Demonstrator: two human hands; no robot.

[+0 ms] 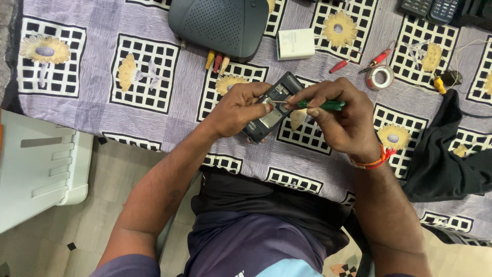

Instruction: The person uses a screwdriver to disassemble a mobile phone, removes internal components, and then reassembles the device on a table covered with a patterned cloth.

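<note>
Fingers (256, 102) of the left hand (238, 110) wrap narrowly around an opened dark grey handset (271, 105), back cover off and inner metal parts showing; the fingers of the right hand (341, 120) pinch a green-handled screwdriver (320, 105). The handset is held just above the table (154, 118), near its front edge, its long axis running diagonally from lower left to upper right. The screwdriver lies nearly level, crossing that axis, its thin shaft pointing left so that the tip meets the handset's interior just beside the left thumb. The handset thus lies to the left of the right fingers, and the left hand is the nearer, already touching it. An orange-red thread band (376, 159) circles the right wrist. Farther out on the purple patterned cloth: a grey set-top box (220, 23) with coloured plugs, a white charger block (294, 43), a tape roll (381, 77), red probes (359, 61), and a black cloth (443, 154) at right.
</note>
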